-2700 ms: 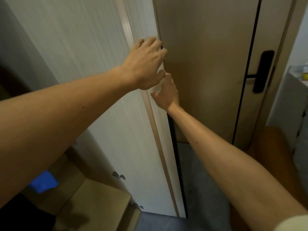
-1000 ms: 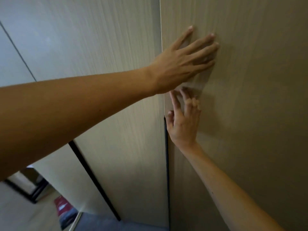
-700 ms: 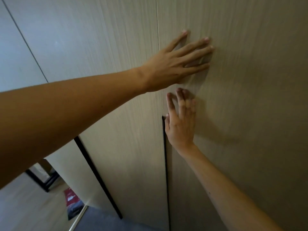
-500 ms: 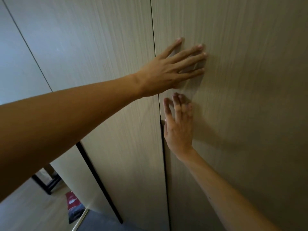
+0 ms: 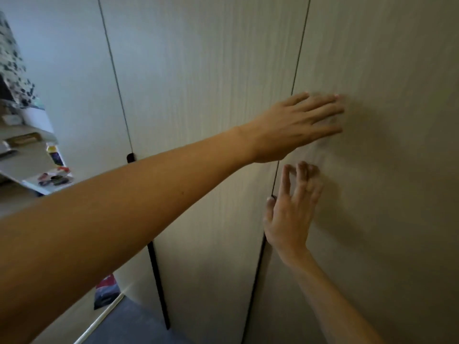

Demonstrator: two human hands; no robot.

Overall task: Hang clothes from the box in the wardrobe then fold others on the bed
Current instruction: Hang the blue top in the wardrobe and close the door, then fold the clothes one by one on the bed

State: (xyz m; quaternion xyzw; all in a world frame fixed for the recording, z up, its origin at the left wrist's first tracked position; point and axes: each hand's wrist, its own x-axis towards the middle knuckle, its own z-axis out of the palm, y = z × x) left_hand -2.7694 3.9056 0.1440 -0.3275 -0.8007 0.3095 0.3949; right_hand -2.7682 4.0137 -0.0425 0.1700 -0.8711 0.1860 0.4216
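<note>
Two bare hands lay against the wardrobe [image 5: 372, 170] in the head view. The left hand [image 5: 295, 125] was flat and unclenched, fingers [image 5: 323, 110] extended across the seam onto the right-hand door panel, grasping nothing. The right hand [image 5: 288, 214] sat just below it, palm toward the same panel, fingers slightly curled and spread, thumb at the dark vertical gap [image 5: 255, 269] between the doors; it grasped nothing. All visible doors appeared shut. A shelf unit [image 5: 27, 155] with small items stood well apart at the left edge. Clothes and box were out of view.
</note>
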